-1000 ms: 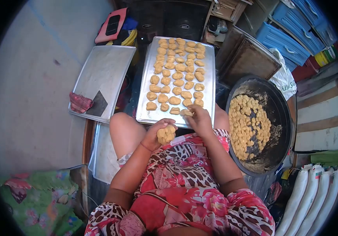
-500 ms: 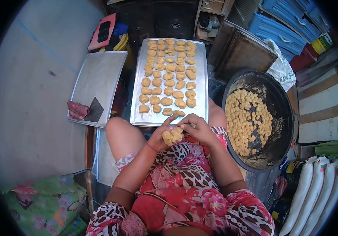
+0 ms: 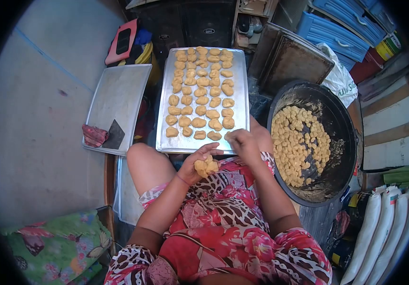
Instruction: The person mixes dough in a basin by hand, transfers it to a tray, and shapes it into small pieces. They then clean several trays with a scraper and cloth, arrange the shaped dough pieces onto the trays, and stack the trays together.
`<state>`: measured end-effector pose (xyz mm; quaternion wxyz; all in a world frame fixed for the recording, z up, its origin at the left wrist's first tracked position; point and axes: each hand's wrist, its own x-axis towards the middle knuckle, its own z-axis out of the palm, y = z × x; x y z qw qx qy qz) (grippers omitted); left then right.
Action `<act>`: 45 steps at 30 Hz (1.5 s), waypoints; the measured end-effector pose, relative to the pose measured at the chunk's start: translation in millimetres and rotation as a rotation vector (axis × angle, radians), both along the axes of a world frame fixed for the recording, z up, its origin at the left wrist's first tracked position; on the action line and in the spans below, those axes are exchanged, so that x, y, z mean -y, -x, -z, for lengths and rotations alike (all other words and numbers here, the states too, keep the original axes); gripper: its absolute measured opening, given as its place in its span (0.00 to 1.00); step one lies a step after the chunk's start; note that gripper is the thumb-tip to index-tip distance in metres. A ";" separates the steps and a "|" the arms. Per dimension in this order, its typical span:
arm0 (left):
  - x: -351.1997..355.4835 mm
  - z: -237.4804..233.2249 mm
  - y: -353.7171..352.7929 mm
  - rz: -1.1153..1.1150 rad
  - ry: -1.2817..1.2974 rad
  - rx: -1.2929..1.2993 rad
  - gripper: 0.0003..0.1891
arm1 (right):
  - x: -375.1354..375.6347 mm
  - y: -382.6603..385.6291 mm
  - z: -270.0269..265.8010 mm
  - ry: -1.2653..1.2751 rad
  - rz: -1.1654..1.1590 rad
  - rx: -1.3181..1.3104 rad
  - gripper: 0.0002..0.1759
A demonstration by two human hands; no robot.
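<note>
My left hand [image 3: 194, 166] is closed around a small cluster of yellow dough pieces [image 3: 206, 166], just off the front edge of the metal baking tray [image 3: 165, 145]. My right hand [image 3: 243, 145] is over the tray's front right corner, fingers pinched on a dough piece that is mostly hidden under them. Rows of similar dough lumps [image 3: 201, 110] cover the tray from back to front. The row closest to me has a lump [image 3: 214, 136] just left of my right fingertips.
A large black tub [image 3: 344, 161] at the right holds many small dough pieces [image 3: 299, 142]. Left of the tray lies another tray [image 3: 119, 90] with a red cloth [image 3: 95, 136] and a dark flat scraper [image 3: 115, 135]. White long packs [image 3: 380, 228] stand at lower right.
My right hand has moved away from the left hand, rightward and slightly up to the tray's front right corner, with a dough piece. My left hand keeps the cluster in nearly the same place.
</note>
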<state>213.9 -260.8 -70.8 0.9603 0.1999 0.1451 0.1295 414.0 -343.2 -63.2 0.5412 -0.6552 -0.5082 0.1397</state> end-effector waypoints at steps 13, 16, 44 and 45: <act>-5.0 2.6 3.6 -0.008 -0.005 -0.001 0.32 | -18.6 -19.0 3.0 0.260 0.046 0.515 0.18; -4.9 2.2 7.0 -0.039 -0.002 -0.024 0.33 | -34.0 -34.2 4.1 0.164 0.049 0.506 0.20; 1.2 12.2 27.4 0.039 0.050 0.055 0.20 | -218.9 -133.0 -19.1 0.283 0.290 0.291 0.29; 2.4 13.8 25.5 0.007 0.074 0.084 0.18 | -211.0 -128.4 -25.8 0.189 0.296 0.244 0.29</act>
